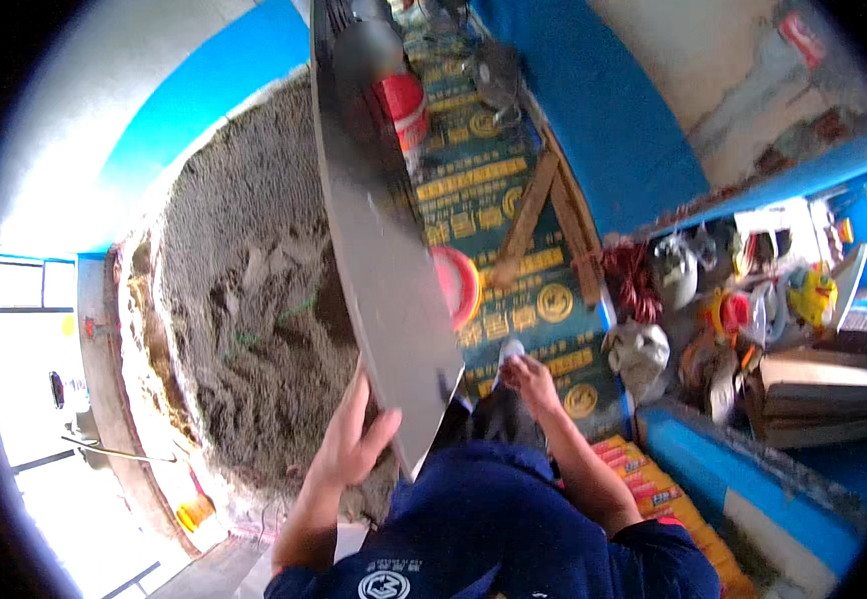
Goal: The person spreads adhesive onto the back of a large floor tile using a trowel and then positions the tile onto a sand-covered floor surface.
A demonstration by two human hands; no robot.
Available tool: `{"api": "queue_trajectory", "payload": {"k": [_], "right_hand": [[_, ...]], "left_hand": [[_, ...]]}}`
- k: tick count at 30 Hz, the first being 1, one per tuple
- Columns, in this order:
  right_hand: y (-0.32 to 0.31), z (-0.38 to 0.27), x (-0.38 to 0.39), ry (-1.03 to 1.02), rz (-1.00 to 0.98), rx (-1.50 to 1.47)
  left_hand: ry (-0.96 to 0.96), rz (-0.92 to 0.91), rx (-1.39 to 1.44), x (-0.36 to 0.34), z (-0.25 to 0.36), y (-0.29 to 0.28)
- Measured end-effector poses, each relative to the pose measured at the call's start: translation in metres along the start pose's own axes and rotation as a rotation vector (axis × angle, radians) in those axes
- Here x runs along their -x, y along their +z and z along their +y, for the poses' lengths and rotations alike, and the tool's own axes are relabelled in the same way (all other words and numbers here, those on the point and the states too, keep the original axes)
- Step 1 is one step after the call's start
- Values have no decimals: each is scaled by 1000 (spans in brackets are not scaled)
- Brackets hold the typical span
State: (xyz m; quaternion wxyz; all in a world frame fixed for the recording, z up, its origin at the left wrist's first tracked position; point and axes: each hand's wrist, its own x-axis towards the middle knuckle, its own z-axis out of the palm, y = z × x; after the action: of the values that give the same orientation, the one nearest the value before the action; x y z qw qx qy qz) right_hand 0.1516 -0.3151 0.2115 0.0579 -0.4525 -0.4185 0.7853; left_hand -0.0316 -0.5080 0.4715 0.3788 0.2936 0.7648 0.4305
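My left hand (356,431) is wrapped round the near end of a large grey slab (386,290), perhaps a big tile. The thumb lies on its face and the fingers go round its left edge. The slab stands tilted on edge and stretches away toward the far end of the room. Off to the slab's right, my right hand (531,385) hangs low in front of me with curled fingers. Whether it pinches anything small is hidden. A pale shoe tip seems to show just beyond it.
Rough wet mortar (244,250) covers the surface left of the slab. Red buckets (458,288) stand on the green printed floor covering (483,205), near wooden strips (531,215). Another person (366,60) is at the slab's far end. Bags and tools clutter the right, beside a blue ledge (693,444).
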Motion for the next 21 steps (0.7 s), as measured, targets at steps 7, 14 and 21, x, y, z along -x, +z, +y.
{"api": "queue_trajectory", "payload": {"k": [7,14,21], "right_hand": [[38,-15,122,-77,-177,91],[64,-4,167,-364,10,392],[89,-29,166,-674,239,672]], "left_hand": [[211,-24,48,-17,-22,17],[334,-87,204,-29,-21,41],[386,-16,109,-53,-21,57]]}}
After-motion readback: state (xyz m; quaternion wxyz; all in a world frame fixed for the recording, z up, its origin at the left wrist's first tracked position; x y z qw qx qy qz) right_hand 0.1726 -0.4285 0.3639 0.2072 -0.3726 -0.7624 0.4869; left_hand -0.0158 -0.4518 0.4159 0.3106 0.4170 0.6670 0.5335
